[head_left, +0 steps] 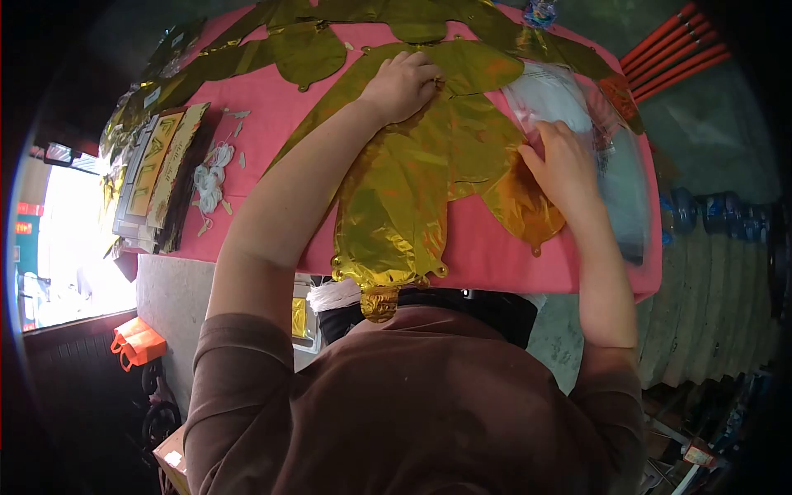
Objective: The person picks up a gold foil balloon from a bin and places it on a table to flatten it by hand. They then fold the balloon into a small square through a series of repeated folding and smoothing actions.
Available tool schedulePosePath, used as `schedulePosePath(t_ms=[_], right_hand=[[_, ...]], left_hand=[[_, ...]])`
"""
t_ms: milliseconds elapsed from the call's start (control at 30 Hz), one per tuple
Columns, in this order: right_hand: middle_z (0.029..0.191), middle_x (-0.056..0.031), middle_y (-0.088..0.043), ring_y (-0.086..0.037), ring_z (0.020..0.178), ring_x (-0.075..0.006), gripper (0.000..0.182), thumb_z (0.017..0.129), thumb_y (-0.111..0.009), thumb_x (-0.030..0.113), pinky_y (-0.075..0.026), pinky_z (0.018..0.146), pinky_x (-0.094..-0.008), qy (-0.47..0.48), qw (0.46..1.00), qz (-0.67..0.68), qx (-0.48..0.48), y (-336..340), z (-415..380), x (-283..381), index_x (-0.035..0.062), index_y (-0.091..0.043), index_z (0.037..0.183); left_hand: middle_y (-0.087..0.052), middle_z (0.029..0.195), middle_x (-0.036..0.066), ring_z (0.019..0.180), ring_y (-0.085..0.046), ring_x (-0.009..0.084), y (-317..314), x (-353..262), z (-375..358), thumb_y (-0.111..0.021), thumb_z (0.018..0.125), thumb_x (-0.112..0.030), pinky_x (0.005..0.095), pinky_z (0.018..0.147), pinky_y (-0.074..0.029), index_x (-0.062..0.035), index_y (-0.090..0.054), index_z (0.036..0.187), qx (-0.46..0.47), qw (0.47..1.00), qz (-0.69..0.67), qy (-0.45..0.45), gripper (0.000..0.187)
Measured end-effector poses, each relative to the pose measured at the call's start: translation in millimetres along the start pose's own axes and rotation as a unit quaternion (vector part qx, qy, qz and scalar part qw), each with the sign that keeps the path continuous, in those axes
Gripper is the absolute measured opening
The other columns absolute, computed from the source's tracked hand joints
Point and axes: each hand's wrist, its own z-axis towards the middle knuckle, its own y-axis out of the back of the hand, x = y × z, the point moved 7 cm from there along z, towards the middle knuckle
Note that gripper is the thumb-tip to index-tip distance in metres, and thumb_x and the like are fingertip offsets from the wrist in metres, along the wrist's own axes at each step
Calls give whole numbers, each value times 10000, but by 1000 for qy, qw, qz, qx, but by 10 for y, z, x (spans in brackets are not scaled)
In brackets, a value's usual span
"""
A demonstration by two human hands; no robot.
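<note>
A flat gold foil balloon (404, 190) lies on the pink table (487, 252), its tail hanging over the near edge. My left hand (402, 85) rests fingers curled on the balloon's far part, pressing it down. My right hand (563, 163) sits at the balloon's right edge, fingers touching both the foil and a clear plastic bag (569, 99) that lies beside it. Whether the right hand pinches the foil or the bag is unclear.
More gold foil balloons (305, 49) lie across the far side of the table. Stacked packaged gold balloons (157, 169) and white strings (210, 183) sit at the left. Orange rods (676, 45) lie at top right. An orange object (136, 341) is on the floor at left.
</note>
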Motion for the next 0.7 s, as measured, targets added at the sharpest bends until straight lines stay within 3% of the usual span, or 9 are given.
schedulePosePath(t_ms=[100,167,200,267,400,467,700], right_hand=[[907,-166,-576,-581,818,-313,287,793,-658,231,-467,725,-380,-91,994,-39,55,-45,-43,-206,-20,-588,916],[774,-149,-568,-564,708,-273,266,799,-647,226,-446,639,-363,-141,966,122,181,-216,-37,-288,-28,-578,834],[774,-149,-568,-564,708,-273,266,799,-647,226,-446,639,-363,-142,966,121,180,-268,-35,-347,-28,-578,834],[667,-82,-546,-521,614,-169,239,815,-625,200,-409,568,-322,-89,973,142,161,-376,-43,-418,-27,-561,778],[670,-1,-540,-489,598,-80,200,834,-616,185,-390,538,-273,-127,941,249,192,-334,27,-438,8,-560,758],[685,59,-522,-460,601,-18,173,859,-607,177,-367,518,-231,-159,844,440,263,-247,89,-269,48,-570,749],[686,56,-527,-471,605,-21,177,872,-613,203,-371,527,-193,-38,740,608,285,-228,673,485,71,-595,755]], left_hand=[[-554,1044,55,1037,-511,270,12,-12,-1,-521,849,-168,398,893,-407,-155,-615,1040,-4,1000,-7,-9,214],[-553,1043,55,1036,-512,269,13,-17,-6,-521,849,-167,399,891,-407,-155,-616,1039,-5,1000,-5,-7,213],[-553,1042,56,1035,-512,268,15,-13,-5,-521,850,-166,399,888,-408,-154,-616,1039,-7,1000,0,-3,212],[-553,1040,56,1036,-511,270,12,-21,-6,-521,849,-167,397,890,-406,-153,-616,1038,-5,1000,-3,-3,212],[-552,1033,57,1038,-508,277,31,-22,-9,-524,848,-178,392,905,-398,-143,-618,1033,-5,1000,-16,-6,210],[-550,1032,61,1039,-507,279,45,-22,-19,-525,847,-180,391,912,-395,-139,-620,1033,-1,1000,-14,-1,212],[-544,1107,54,1084,-484,260,10,16,-6,-542,822,-208,402,927,-386,-170,-636,1055,18,1000,-8,16,255]])
